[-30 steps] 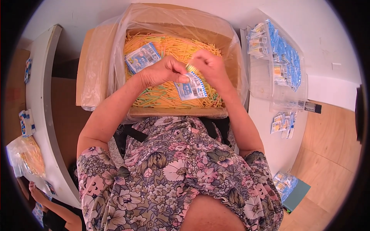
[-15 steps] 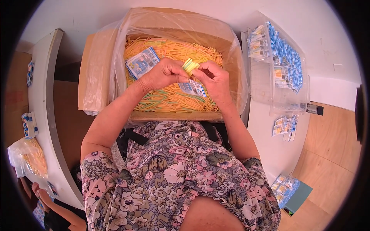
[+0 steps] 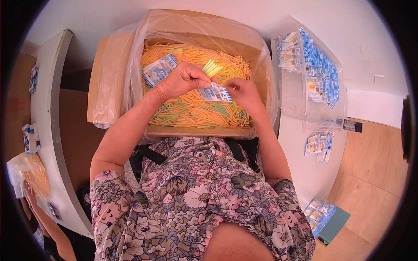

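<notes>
A small bundle of short yellow-green sticks [image 3: 212,68] fans upward from my left hand [image 3: 185,81], pinched between thumb and fingers. Just below those fingertips is a small blue-and-white printed packet [image 3: 216,93]; whether the left hand also grips it, I cannot tell. Beside the packet's right end, my right hand [image 3: 246,95] has its fingers bent, slightly smeared and partly hidden. Both hands are over a cardboard box [image 3: 200,132] lined with clear plastic. Loose orange, yellow and green sticks [image 3: 191,114] fill it. A larger blue-and-white packet [image 3: 158,70] lies on them, left of my hands.
To the right, a clear plastic bin [image 3: 291,93] holds rows of filled packets. More packets [image 3: 319,143] lie on the white surface below it. At left, beyond a white table edge [image 3: 58,143], another person's hand [image 3: 30,195] touches a plastic bag of sticks [image 3: 36,176].
My right hand has let go of the stick bundle and moved right and down. The bundle now spreads in my left hand. The small packet sits slightly higher. The other person's hand reached the bag.
</notes>
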Demonstrator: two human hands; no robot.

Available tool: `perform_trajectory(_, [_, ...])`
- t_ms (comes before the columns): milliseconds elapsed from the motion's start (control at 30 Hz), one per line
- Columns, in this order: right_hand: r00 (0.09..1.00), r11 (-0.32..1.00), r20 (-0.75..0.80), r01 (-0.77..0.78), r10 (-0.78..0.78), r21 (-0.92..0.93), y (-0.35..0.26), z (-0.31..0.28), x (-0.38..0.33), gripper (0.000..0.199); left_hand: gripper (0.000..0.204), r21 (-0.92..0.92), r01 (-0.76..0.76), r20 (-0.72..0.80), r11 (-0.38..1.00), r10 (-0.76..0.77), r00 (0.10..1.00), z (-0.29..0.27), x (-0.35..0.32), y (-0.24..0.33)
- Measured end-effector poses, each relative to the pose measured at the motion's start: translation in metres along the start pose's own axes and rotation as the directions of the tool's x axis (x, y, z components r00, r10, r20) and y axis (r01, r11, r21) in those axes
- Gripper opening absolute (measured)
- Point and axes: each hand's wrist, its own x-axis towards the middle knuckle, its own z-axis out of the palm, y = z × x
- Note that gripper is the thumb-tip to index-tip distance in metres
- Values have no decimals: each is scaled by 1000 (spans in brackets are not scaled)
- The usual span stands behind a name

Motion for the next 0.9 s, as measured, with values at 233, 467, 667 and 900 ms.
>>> perform_trajectory(233, [993,757,-52,-47,106,652,-45,18,-11,20,11,-28,-43,-132,999,39,991,2,0,-1])
perform_trajectory(467, [984,730,-172,81,50,678,-60,12,12,20,10,143,-92,-3,985,94,996,4,2,1])
perform_trajectory(667, [940,947,-281,254,-194,197,-60,20,23,15,9,298,-193,57,935,184,981,10,5,-3])
perform_trajectory(900, [857,979,-513,148,-55,142,-33,-6,16,18,7,1,23,-62,1000,-23,998,3,7,-5])
